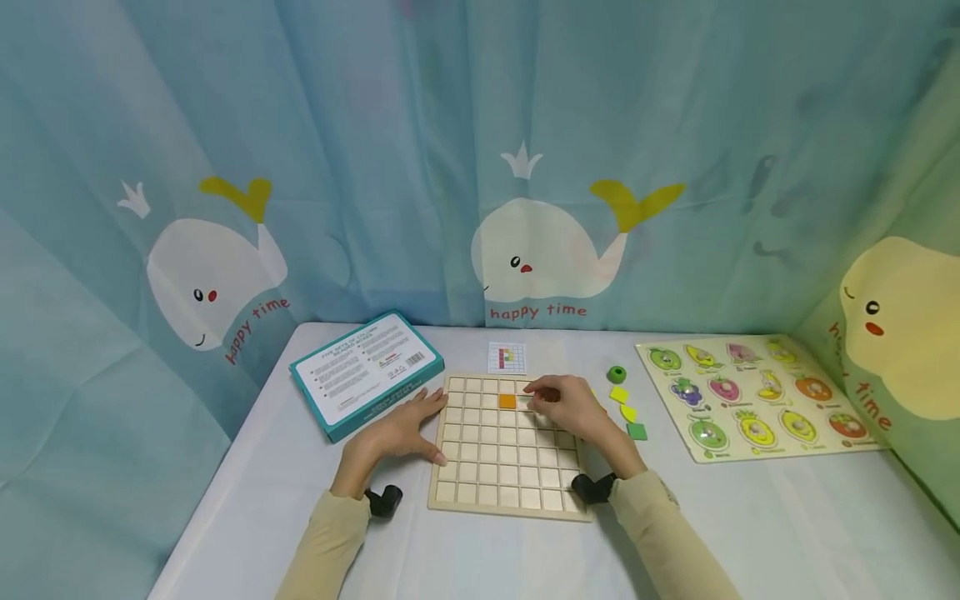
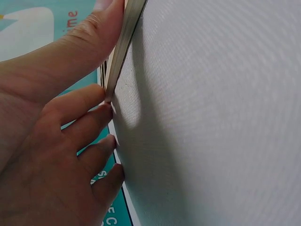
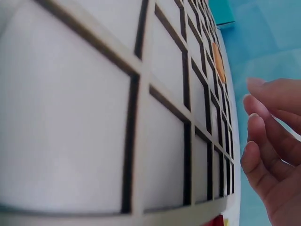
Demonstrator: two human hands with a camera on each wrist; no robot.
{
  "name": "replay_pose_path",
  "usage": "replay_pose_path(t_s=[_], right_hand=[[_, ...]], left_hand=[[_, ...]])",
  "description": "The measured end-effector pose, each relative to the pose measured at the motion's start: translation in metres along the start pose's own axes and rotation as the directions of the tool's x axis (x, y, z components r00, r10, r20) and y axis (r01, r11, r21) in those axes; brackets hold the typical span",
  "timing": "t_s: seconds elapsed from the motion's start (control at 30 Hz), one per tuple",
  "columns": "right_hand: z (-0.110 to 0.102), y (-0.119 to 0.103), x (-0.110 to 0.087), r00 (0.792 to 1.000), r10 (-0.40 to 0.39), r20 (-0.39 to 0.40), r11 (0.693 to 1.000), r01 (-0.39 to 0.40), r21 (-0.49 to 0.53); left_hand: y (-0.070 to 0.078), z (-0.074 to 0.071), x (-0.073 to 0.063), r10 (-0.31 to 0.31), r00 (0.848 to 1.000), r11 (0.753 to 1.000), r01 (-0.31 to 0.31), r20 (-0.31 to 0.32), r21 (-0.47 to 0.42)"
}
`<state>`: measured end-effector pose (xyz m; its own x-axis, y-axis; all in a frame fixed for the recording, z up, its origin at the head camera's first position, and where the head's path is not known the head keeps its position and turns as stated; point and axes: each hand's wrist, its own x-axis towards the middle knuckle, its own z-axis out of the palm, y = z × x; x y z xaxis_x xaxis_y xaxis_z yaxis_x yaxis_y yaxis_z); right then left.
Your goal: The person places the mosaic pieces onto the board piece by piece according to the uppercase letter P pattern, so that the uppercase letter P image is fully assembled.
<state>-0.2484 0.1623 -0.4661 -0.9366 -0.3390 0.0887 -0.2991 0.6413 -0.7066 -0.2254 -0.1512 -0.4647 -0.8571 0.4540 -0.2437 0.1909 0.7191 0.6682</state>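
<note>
A wooden grid board (image 1: 480, 450) lies on the table, with one orange tile (image 1: 507, 402) in a cell near its far side. My left hand (image 1: 397, 429) rests at the board's left edge, fingers spread; in the left wrist view the thumb (image 2: 89, 40) lies against the wooden edge. Over the far right part of the board is my right hand (image 1: 567, 406), just right of the orange tile. Its fingers (image 3: 263, 155) are loosely bent, and no piece shows between them in the right wrist view.
A teal box (image 1: 367, 371) lies at the back left. Behind the board is a small pattern card (image 1: 507, 358). To the right are a green bead (image 1: 617, 374), yellow pieces (image 1: 618, 395), a green square (image 1: 637, 432) and a fruit puzzle board (image 1: 757, 396). Curtains stand behind the table.
</note>
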Motion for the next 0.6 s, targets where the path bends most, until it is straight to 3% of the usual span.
replay_pose_path(t_s=[0.4,0.6], right_hand=[[-0.019,0.010,-0.018,0.992,0.069,-0.102,0.997,-0.071,-0.010],[-0.029,0.018,-0.024,0.981,0.146,-0.126,0.989,-0.148,-0.004]], left_hand=[[-0.003,0.001,0.001,0.008,1.000,1.000,-0.008,-0.004,-0.007],[0.000,0.000,0.000,-0.001,1.000,1.000,0.001,-0.001,-0.002]])
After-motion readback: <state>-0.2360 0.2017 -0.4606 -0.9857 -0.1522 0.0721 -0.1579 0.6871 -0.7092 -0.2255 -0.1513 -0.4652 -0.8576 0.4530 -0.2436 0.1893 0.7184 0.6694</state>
